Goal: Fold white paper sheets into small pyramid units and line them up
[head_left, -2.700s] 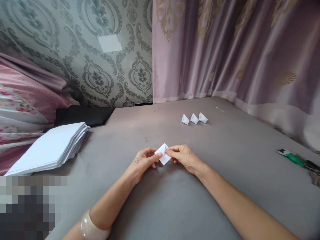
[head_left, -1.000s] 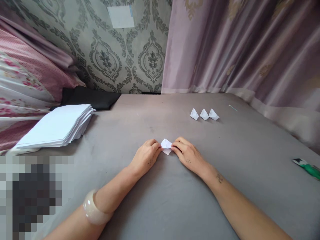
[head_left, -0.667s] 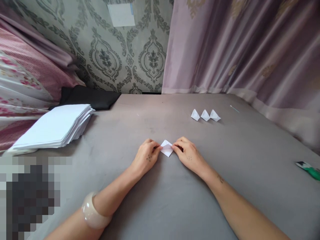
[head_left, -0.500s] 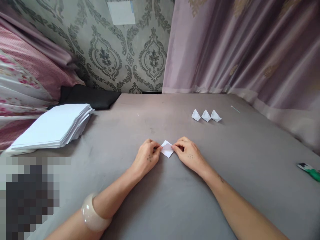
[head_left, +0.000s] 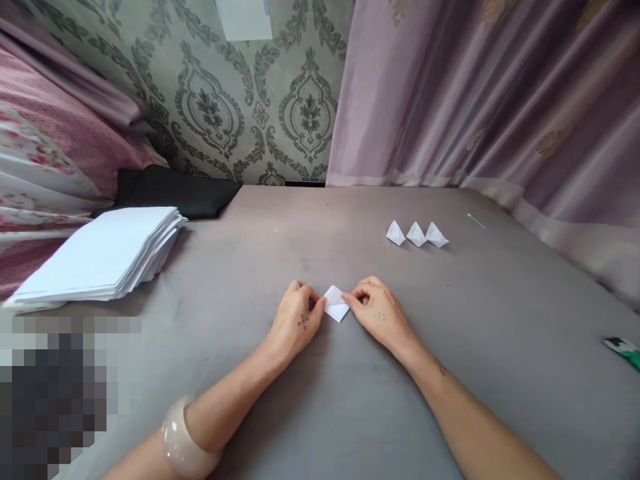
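Observation:
A small folded paper (head_left: 338,311), white and diamond-shaped, is between my two hands just above or on the grey table. My left hand (head_left: 300,317) pinches its left corner between thumb and fingers. On the opposite corner, my right hand (head_left: 377,307) has its thumb and fingertips closed. A crease runs across the paper, and its upper part looks shaded. Farther back on the right stand three folded white paper shapes (head_left: 416,235) in a row, pointed at the top.
A thick stack of white paper (head_left: 100,253) lies at the left, before a folded black cloth (head_left: 180,191). A thin stick (head_left: 477,221) rests at the back right. Partly cut off at the right edge is a green and black object (head_left: 623,350). Curtains (head_left: 425,93) hang behind the table.
The upper part of the folded paper now lies flatter, with a clear crease across the middle. Both hands still pinch its side corners. The view has shifted slightly.

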A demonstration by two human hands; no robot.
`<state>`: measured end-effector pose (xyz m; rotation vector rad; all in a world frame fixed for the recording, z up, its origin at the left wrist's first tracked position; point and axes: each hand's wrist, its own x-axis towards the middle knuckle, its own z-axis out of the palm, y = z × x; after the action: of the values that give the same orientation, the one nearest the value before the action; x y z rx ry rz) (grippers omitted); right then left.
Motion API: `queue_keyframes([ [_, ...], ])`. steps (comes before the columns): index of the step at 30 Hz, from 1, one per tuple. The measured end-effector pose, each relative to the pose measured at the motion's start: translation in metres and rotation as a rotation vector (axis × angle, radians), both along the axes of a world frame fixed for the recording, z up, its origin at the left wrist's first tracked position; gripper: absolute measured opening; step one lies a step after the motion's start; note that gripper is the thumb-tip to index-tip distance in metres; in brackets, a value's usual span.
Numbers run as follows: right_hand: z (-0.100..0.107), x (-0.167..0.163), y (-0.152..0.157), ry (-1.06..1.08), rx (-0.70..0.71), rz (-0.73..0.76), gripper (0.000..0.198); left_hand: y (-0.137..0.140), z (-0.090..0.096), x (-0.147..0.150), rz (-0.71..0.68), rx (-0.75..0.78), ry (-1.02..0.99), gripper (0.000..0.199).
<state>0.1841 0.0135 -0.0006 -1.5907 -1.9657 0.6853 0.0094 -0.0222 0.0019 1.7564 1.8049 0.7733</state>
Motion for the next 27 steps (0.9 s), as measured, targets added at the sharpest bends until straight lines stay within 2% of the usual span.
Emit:
queue_keyframes([
  [10,0.001,-0.003,-0.001,-0.013,-0.013,-0.023,0.022,0.000,-0.008,0.001,-0.008,0.025,0.020,0.014],
  [27,-0.001,-0.004,0.000,-0.044,-0.044,-0.046,0.021,0.005,0.006,0.004,0.019,-0.097,0.149,0.018],
])
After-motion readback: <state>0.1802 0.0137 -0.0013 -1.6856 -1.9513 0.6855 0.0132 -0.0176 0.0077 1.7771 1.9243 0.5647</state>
